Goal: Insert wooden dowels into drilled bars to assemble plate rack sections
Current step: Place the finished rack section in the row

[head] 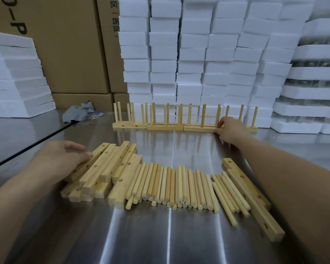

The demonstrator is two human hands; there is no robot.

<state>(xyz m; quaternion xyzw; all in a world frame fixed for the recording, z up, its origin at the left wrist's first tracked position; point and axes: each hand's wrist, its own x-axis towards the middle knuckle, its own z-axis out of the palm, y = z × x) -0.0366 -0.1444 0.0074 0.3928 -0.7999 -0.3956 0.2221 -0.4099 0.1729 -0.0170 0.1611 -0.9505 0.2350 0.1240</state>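
Note:
A heap of drilled wooden bars (107,168) lies at the near left of the steel table. My left hand (65,159) grips the leftmost bar of that heap. A row of loose dowels (179,185) lies in the middle. More drilled bars (255,202) lie at the right, partly under my right forearm. Assembled rack sections (166,126) with upright dowels stand in a row at the back. My right hand (229,128) reaches to the right-hand section and pinches the end of its bar (198,128).
The steel table (160,235) has a glass-edged gap at the left. White foam blocks (198,54) are stacked behind the racks and at both sides. Cardboard boxes (71,44) stand at the back left. A crumpled grey cloth (78,111) lies near them.

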